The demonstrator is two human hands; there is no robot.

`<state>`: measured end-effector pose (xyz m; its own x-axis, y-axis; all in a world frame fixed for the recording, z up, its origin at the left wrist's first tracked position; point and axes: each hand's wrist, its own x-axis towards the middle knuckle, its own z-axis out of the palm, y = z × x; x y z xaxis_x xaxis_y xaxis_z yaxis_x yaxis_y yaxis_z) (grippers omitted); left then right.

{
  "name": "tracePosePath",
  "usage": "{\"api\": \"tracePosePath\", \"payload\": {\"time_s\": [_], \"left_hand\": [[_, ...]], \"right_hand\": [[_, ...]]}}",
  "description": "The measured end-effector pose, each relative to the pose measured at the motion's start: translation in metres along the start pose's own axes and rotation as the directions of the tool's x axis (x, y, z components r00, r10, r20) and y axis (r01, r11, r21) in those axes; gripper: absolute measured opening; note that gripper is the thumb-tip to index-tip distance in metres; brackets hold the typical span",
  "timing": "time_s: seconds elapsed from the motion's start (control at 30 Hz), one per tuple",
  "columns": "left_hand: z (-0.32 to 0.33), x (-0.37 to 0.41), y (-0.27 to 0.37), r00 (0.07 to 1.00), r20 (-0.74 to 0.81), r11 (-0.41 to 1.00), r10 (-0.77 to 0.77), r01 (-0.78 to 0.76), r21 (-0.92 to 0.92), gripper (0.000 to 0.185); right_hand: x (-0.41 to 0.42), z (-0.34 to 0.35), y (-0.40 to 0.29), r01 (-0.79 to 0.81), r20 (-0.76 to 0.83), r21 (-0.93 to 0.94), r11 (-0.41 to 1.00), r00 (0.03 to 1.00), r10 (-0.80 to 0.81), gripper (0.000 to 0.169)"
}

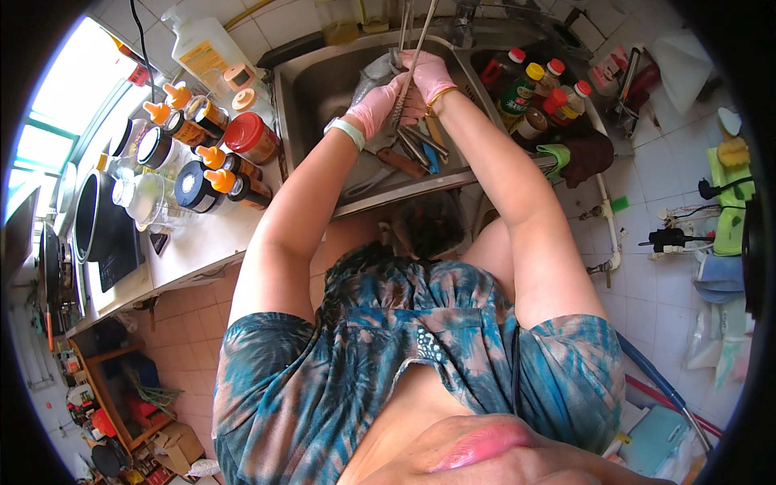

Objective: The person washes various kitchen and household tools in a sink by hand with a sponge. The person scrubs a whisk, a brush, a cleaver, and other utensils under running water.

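Both my hands wear thin pink gloves and are together over the left basin of a steel sink (295, 130). A crumpled grey mesh cloth (373, 76) is between them. My left hand (379, 110) grips its lower side. My right hand (429, 74) holds its upper end, with some fingers curled below. A long thin pale strand passes in front of the hands; I cannot tell if it is water or a stick. Beneath them in the basin lie a brown wooden handle (400, 162), a blue handle (431, 159) and several metal utensils (412, 142).
Several sauce bottles with red and yellow caps (535, 71) stand in the right basin. Dark and green cloths (582, 159) hang over its front edge. On the left counter are orange-nozzled bottles (219, 180), a red-lidded jar (251, 138) and a black pot (94, 215). A tap (465, 15) rises behind.
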<state>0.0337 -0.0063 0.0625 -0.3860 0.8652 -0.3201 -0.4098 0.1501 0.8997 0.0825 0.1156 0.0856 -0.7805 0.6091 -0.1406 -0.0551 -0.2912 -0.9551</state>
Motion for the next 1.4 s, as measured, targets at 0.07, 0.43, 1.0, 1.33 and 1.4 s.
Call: {"api": "tracePosePath", "payload": {"time_s": [0.07, 0.43, 1.0, 1.33, 1.4], "left_hand": [[-0.006, 0.016, -0.005, 0.969, -0.164, 0.954, 0.186, -0.138, 0.268, 0.057], [0.021, -0.021, 0.075, 0.953, -0.274, 0.656, 0.127, 0.126, 0.744, 0.075], [0.002, 0.057, 0.097, 0.777, -0.343, 0.713, 0.527, -0.624, -0.318, 0.042], [-0.028, 0.034, 0.11, 0.665, -0.407, 0.566, 0.627, -0.747, -0.349, 0.048], [-0.026, 0.032, 0.11, 0.677, -0.373, 0.573, 0.635, -0.736, -0.36, 0.05]], "right_hand": [[0.032, -0.019, 0.004, 0.186, 0.056, -0.195, 0.963, 0.982, -0.179, 0.021], [0.052, -0.027, -0.026, 0.289, 0.017, -0.694, 0.659, 0.922, -0.386, 0.035], [0.045, -0.027, -0.033, 0.498, 0.346, -0.831, 0.248, 0.812, -0.471, 0.036], [0.039, -0.044, -0.011, 0.223, 0.157, -0.683, 0.695, 0.975, -0.159, 0.03], [0.038, -0.043, -0.008, 0.212, 0.137, -0.491, 0.845, 0.977, -0.165, 0.029]]}}
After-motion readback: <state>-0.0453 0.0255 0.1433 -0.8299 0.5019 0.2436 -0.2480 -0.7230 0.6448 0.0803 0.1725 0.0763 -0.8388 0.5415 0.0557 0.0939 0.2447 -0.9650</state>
